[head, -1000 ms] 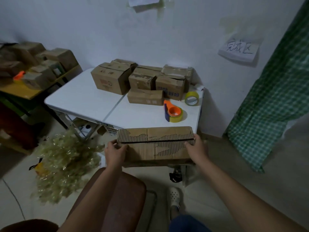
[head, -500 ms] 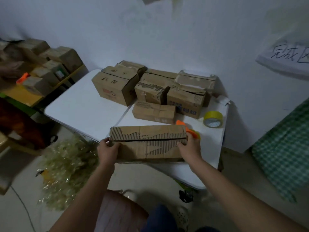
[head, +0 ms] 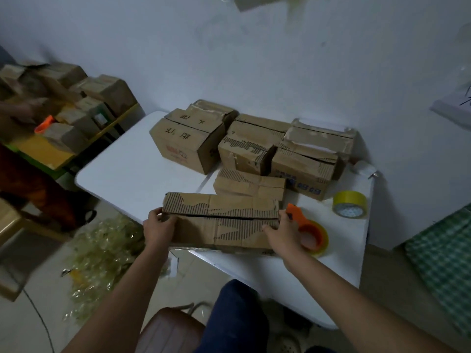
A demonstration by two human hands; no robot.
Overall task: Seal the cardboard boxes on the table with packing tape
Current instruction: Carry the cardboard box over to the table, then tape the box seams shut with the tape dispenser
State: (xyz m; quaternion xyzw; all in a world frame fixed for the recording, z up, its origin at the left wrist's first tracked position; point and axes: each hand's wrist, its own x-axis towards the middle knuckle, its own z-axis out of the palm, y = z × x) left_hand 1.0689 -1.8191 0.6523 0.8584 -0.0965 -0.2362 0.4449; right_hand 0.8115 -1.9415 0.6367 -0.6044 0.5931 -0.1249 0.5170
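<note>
Head view: both hands grip the long cardboard box (head: 221,220) at the white table's (head: 132,171) near edge, left hand (head: 158,226) on its left end, right hand (head: 280,234) on its right end. An orange tape dispenser (head: 309,234) sits just right of it

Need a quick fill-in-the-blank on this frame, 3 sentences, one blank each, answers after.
1. The long flat box is held at its two ends by ____ hands, the left hand and the right hand.
2. The dispenser just right of the right hand has an ____ handle.
3. The loose tape roll near the table's right edge is ____ in colour.

Answers: both; orange; yellow
</note>
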